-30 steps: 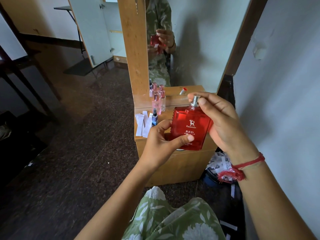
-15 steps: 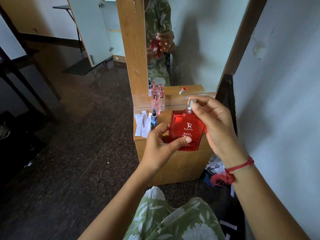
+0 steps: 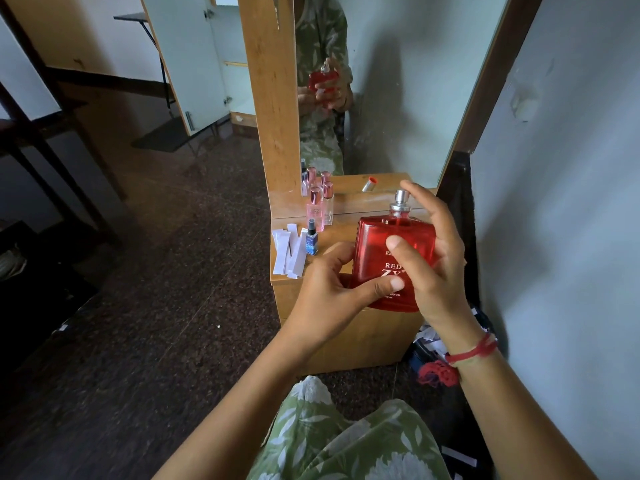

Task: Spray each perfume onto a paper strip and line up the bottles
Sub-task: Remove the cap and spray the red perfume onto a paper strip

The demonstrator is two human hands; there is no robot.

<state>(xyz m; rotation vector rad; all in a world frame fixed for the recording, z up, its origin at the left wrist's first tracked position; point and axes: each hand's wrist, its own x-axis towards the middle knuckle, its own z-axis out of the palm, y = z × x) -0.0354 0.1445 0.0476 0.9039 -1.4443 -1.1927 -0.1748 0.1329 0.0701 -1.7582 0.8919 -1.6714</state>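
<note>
1. Red perfume bottle [image 3: 372, 247] is held up in both hands, in front of and above the wooden surface [image 3: 341, 230], touching nothing else.
2. Fingers [image 3: 401, 251] of the right hand [image 3: 436, 271] wrap its right side, with the thumb pressed on the front. The forefinger is raised just beside the silver sprayer [image 3: 400, 199]; whether it touches the sprayer I cannot tell.
3. Left hand [image 3: 332, 292] grasps the bottle's lower left corner, thumb laid across the label.
4. The bottle is flat, square-shouldered and upright, of red glass with white lettering that includes "RED". It wears no cap.
5. On the surface's left part lie white paper strips [image 3: 287, 252] in a loose bunch. A small blue bottle [image 3: 311, 239] stands just beside them.
6. Two slim pink-capped bottles [image 3: 316, 209] stand close together behind the blue one, near the foot of the mirror [image 3: 398, 81].
7. The mirror, in a wooden frame, shows the hands and the red bottle.
8. A pale wall [image 3: 571, 202] is on the right, and the floor [image 3: 173, 306] is dark speckled stone.
9. Beside the unit on the floor sits a dark bin [image 3: 420, 355] holding white paper scraps [image 3: 427, 337].
</note>
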